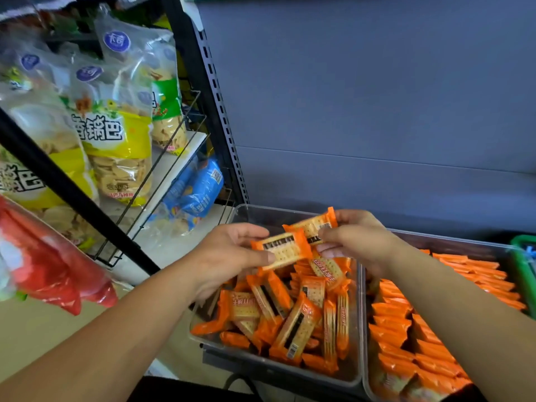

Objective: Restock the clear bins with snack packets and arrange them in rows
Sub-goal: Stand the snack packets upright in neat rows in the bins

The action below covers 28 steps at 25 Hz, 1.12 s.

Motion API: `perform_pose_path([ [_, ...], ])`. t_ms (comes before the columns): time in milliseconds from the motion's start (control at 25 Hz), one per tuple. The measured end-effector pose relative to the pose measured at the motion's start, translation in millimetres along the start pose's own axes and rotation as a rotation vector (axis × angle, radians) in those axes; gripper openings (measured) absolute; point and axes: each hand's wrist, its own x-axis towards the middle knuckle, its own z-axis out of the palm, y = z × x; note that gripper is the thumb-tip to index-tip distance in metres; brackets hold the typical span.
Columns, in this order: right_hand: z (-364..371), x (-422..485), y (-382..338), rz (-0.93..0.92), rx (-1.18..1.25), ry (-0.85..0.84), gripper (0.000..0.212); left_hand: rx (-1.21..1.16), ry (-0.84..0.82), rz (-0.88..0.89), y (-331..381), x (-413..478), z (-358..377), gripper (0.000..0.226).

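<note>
My left hand (232, 256) pinches an orange cracker packet (282, 250) above the left clear bin (356, 372). My right hand (356, 242) grips a second orange cracker packet (311, 226) just behind and to the right of the first one. The two packets overlap slightly. Below them, several orange packets (290, 317) lie jumbled in the left bin. The right clear bin (452, 245) holds several orange packets (406, 338) standing on edge in rows.
A black wire shelf rack (174, 158) at the left holds large yellow and green snack bags (116, 134) and blue packets (197, 192). A red bag (52, 265) hangs at the near left. A grey back panel (377, 97) rises behind the bins. A green bin edge (525, 271) is at far right.
</note>
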Motion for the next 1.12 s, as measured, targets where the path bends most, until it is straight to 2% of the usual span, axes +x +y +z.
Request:
perform_pose_path([
  [120, 3, 3, 2, -0.019, -0.023, 0.001, 0.015, -0.027, -0.018, 0.012, -1, 8, 1, 0.051],
  [280, 14, -2, -3, -0.115, -0.067, 0.008, 0.01, 0.013, 0.067, 0.085, -3, 19, 4, 0.037],
  [360, 23, -6, -6, -0.133, -0.028, -0.043, 0.015, 0.043, 0.145, 0.157, -4, 22, 14, 0.031],
  [480, 28, -10, -10, -0.135, 0.074, -0.12, 0.023, 0.034, 0.16, 0.21, -2, 24, 28, 0.036],
  [640, 24, -6, -10, -0.172, 0.161, -0.1, 0.025, -0.017, 0.087, 0.184, 2, 22, 28, 0.047],
  [760, 27, -6, -9, -0.219, 0.097, -0.036, 0.03, -0.079, 0.065, 0.164, 4, 20, 24, 0.041],
  [880, 26, -6, -10, -0.234, 0.05, -0.031, 0.023, -0.107, 0.05, 0.152, 5, 19, 22, 0.036],
  [1000, 26, -5, -9, -0.212, 0.064, -0.062, 0.019, -0.133, 0.065, 0.123, 4, 20, 19, 0.037],
  [1120, 22, -6, -10, -0.164, 0.153, -0.032, 0.02, -0.265, 0.057, 0.039, 3, 22, 14, 0.03],
])
